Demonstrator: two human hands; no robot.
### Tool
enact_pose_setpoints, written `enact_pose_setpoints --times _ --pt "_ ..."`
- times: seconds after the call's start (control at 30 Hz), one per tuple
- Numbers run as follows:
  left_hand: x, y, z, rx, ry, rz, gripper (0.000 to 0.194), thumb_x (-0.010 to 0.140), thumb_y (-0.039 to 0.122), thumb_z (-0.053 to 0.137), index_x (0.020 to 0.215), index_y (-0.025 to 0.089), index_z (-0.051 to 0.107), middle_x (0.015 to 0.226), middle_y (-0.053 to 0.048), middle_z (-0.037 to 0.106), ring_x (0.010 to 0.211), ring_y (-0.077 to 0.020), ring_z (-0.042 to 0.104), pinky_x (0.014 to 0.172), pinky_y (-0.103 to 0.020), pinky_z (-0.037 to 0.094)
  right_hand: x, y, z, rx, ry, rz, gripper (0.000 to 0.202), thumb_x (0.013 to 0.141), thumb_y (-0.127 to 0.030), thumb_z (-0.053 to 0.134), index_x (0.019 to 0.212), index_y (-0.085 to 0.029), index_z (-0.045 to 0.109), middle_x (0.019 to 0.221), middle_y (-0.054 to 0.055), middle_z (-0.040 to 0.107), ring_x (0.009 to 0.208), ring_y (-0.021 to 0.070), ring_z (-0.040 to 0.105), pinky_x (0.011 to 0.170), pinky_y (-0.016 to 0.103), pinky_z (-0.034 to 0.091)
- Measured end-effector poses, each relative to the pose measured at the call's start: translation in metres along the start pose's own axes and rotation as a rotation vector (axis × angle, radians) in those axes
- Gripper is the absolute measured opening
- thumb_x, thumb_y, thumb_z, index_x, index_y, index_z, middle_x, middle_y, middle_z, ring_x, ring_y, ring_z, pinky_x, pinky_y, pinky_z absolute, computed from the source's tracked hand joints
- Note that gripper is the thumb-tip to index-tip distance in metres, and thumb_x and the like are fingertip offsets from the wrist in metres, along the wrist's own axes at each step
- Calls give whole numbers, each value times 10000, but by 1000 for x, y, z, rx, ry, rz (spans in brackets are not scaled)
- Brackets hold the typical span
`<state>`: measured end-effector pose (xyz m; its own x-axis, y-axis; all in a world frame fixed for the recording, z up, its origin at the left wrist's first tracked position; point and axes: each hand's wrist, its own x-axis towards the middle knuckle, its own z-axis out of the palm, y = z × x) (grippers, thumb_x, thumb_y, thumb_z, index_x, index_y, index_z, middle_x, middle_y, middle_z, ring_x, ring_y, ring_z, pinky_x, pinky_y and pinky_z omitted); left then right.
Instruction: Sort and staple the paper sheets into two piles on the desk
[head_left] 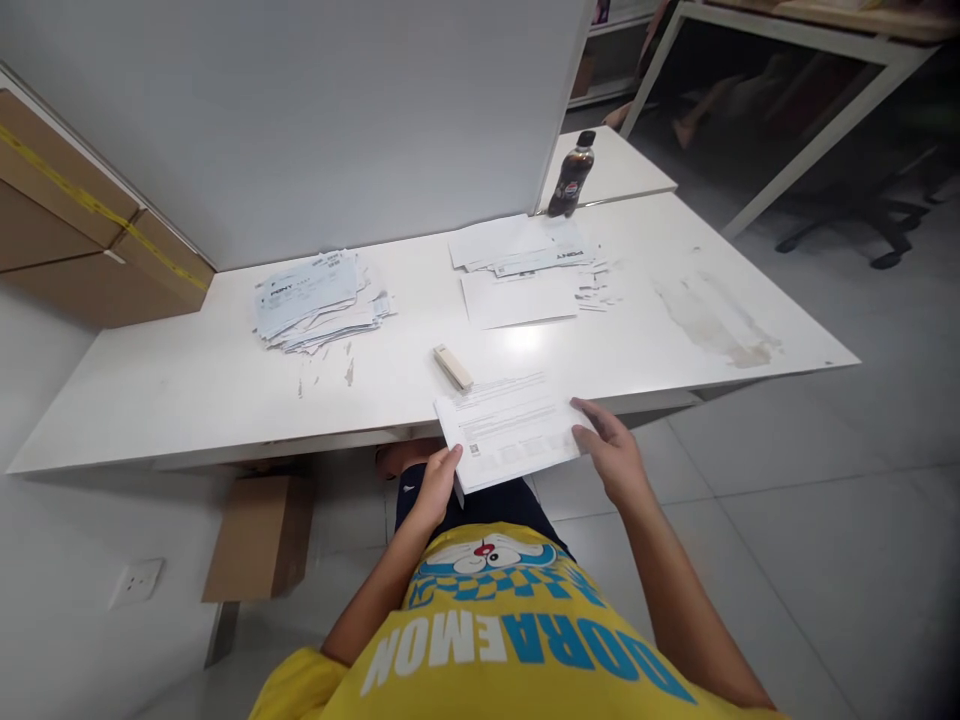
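Observation:
Printed paper sheets (pixel 517 425) are held level over the table's front edge, with fine text and a small square code facing up. My left hand (pixel 439 482) grips their lower left corner, thumb on top and fingers hidden underneath. At their right edge, my right hand (pixel 613 455) has its thumb and a finger on the paper. Just beyond the sheets lies a small cream oblong object that looks like a stapler (pixel 452 368). A messy pile of printed papers (pixel 311 295) lies at the left back, and another paper stack (pixel 521 290) at the middle back.
A bottle of dark drink (pixel 572 175) stands behind the right stack, near the grey partition (pixel 322 110). Cardboard boxes (pixel 150 265) sit at the table's left end, and another box (pixel 259 540) is below. Smudges mark the white table (pixel 630 340). People's limbs show at the back right.

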<state>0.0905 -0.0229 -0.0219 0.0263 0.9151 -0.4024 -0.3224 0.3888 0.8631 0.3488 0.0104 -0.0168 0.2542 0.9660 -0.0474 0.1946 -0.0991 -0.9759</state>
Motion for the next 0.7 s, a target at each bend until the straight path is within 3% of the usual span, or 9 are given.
enact_pose_setpoints --times 0.1,0.17,0.3,0.37,0.43,0.57,0.7 --pt "7 -2 8 -34 12 10 546 708 578 721 1014 127 731 1089 -145 721 1049 -308 646 962 -424 457 9 -21 7 -231 150 -234 324 851 -324 527 1119 -205 664 1224 117 627 1168 285 562 1000 521 454" --pt "14 -1 14 -44 10 20 510 710 558 722 989 132 729 1072 -137 724 1049 -298 641 970 -414 444 16 -40 21 -339 149 -421 312 888 -297 477 1127 -217 660 1231 114 624 1188 280 548 1018 529 444" --pt "27 7 30 7 58 55 354 715 448 717 866 128 712 906 -93 735 923 -247 647 915 -358 446 29 -71 66 -442 -253 -704 388 901 -189 423 1243 -214 605 1326 102 593 1251 255 521 1050 483 441" --pt "32 12 38 61 106 57 278 728 400 684 781 126 685 775 -61 709 807 -215 627 822 -325 458 33 -76 89 -515 -419 -763 459 861 -108 410 1274 -197 590 1355 100 582 1250 254 530 1042 474 450" --pt "34 17 42 94 135 52 239 741 369 647 720 131 652 684 -33 663 720 -184 581 731 -291 446 34 -74 106 -584 -483 -778 513 812 -47 402 1269 -174 598 1350 104 589 1203 254 570 1005 459 477" --pt "36 23 40 94 150 68 188 719 313 636 649 143 600 643 -8 609 673 -146 509 681 -256 410 27 -65 121 -659 -431 -839 562 727 4 448 1251 -119 609 1369 123 569 1190 267 577 982 435 485" --pt "39 22 34 65 166 91 176 692 273 651 598 150 567 627 2 582 659 -131 483 676 -248 396 15 -61 128 -721 -334 -830 546 715 8 485 1211 -156 643 1332 85 606 1203 286 559 953 449 485"
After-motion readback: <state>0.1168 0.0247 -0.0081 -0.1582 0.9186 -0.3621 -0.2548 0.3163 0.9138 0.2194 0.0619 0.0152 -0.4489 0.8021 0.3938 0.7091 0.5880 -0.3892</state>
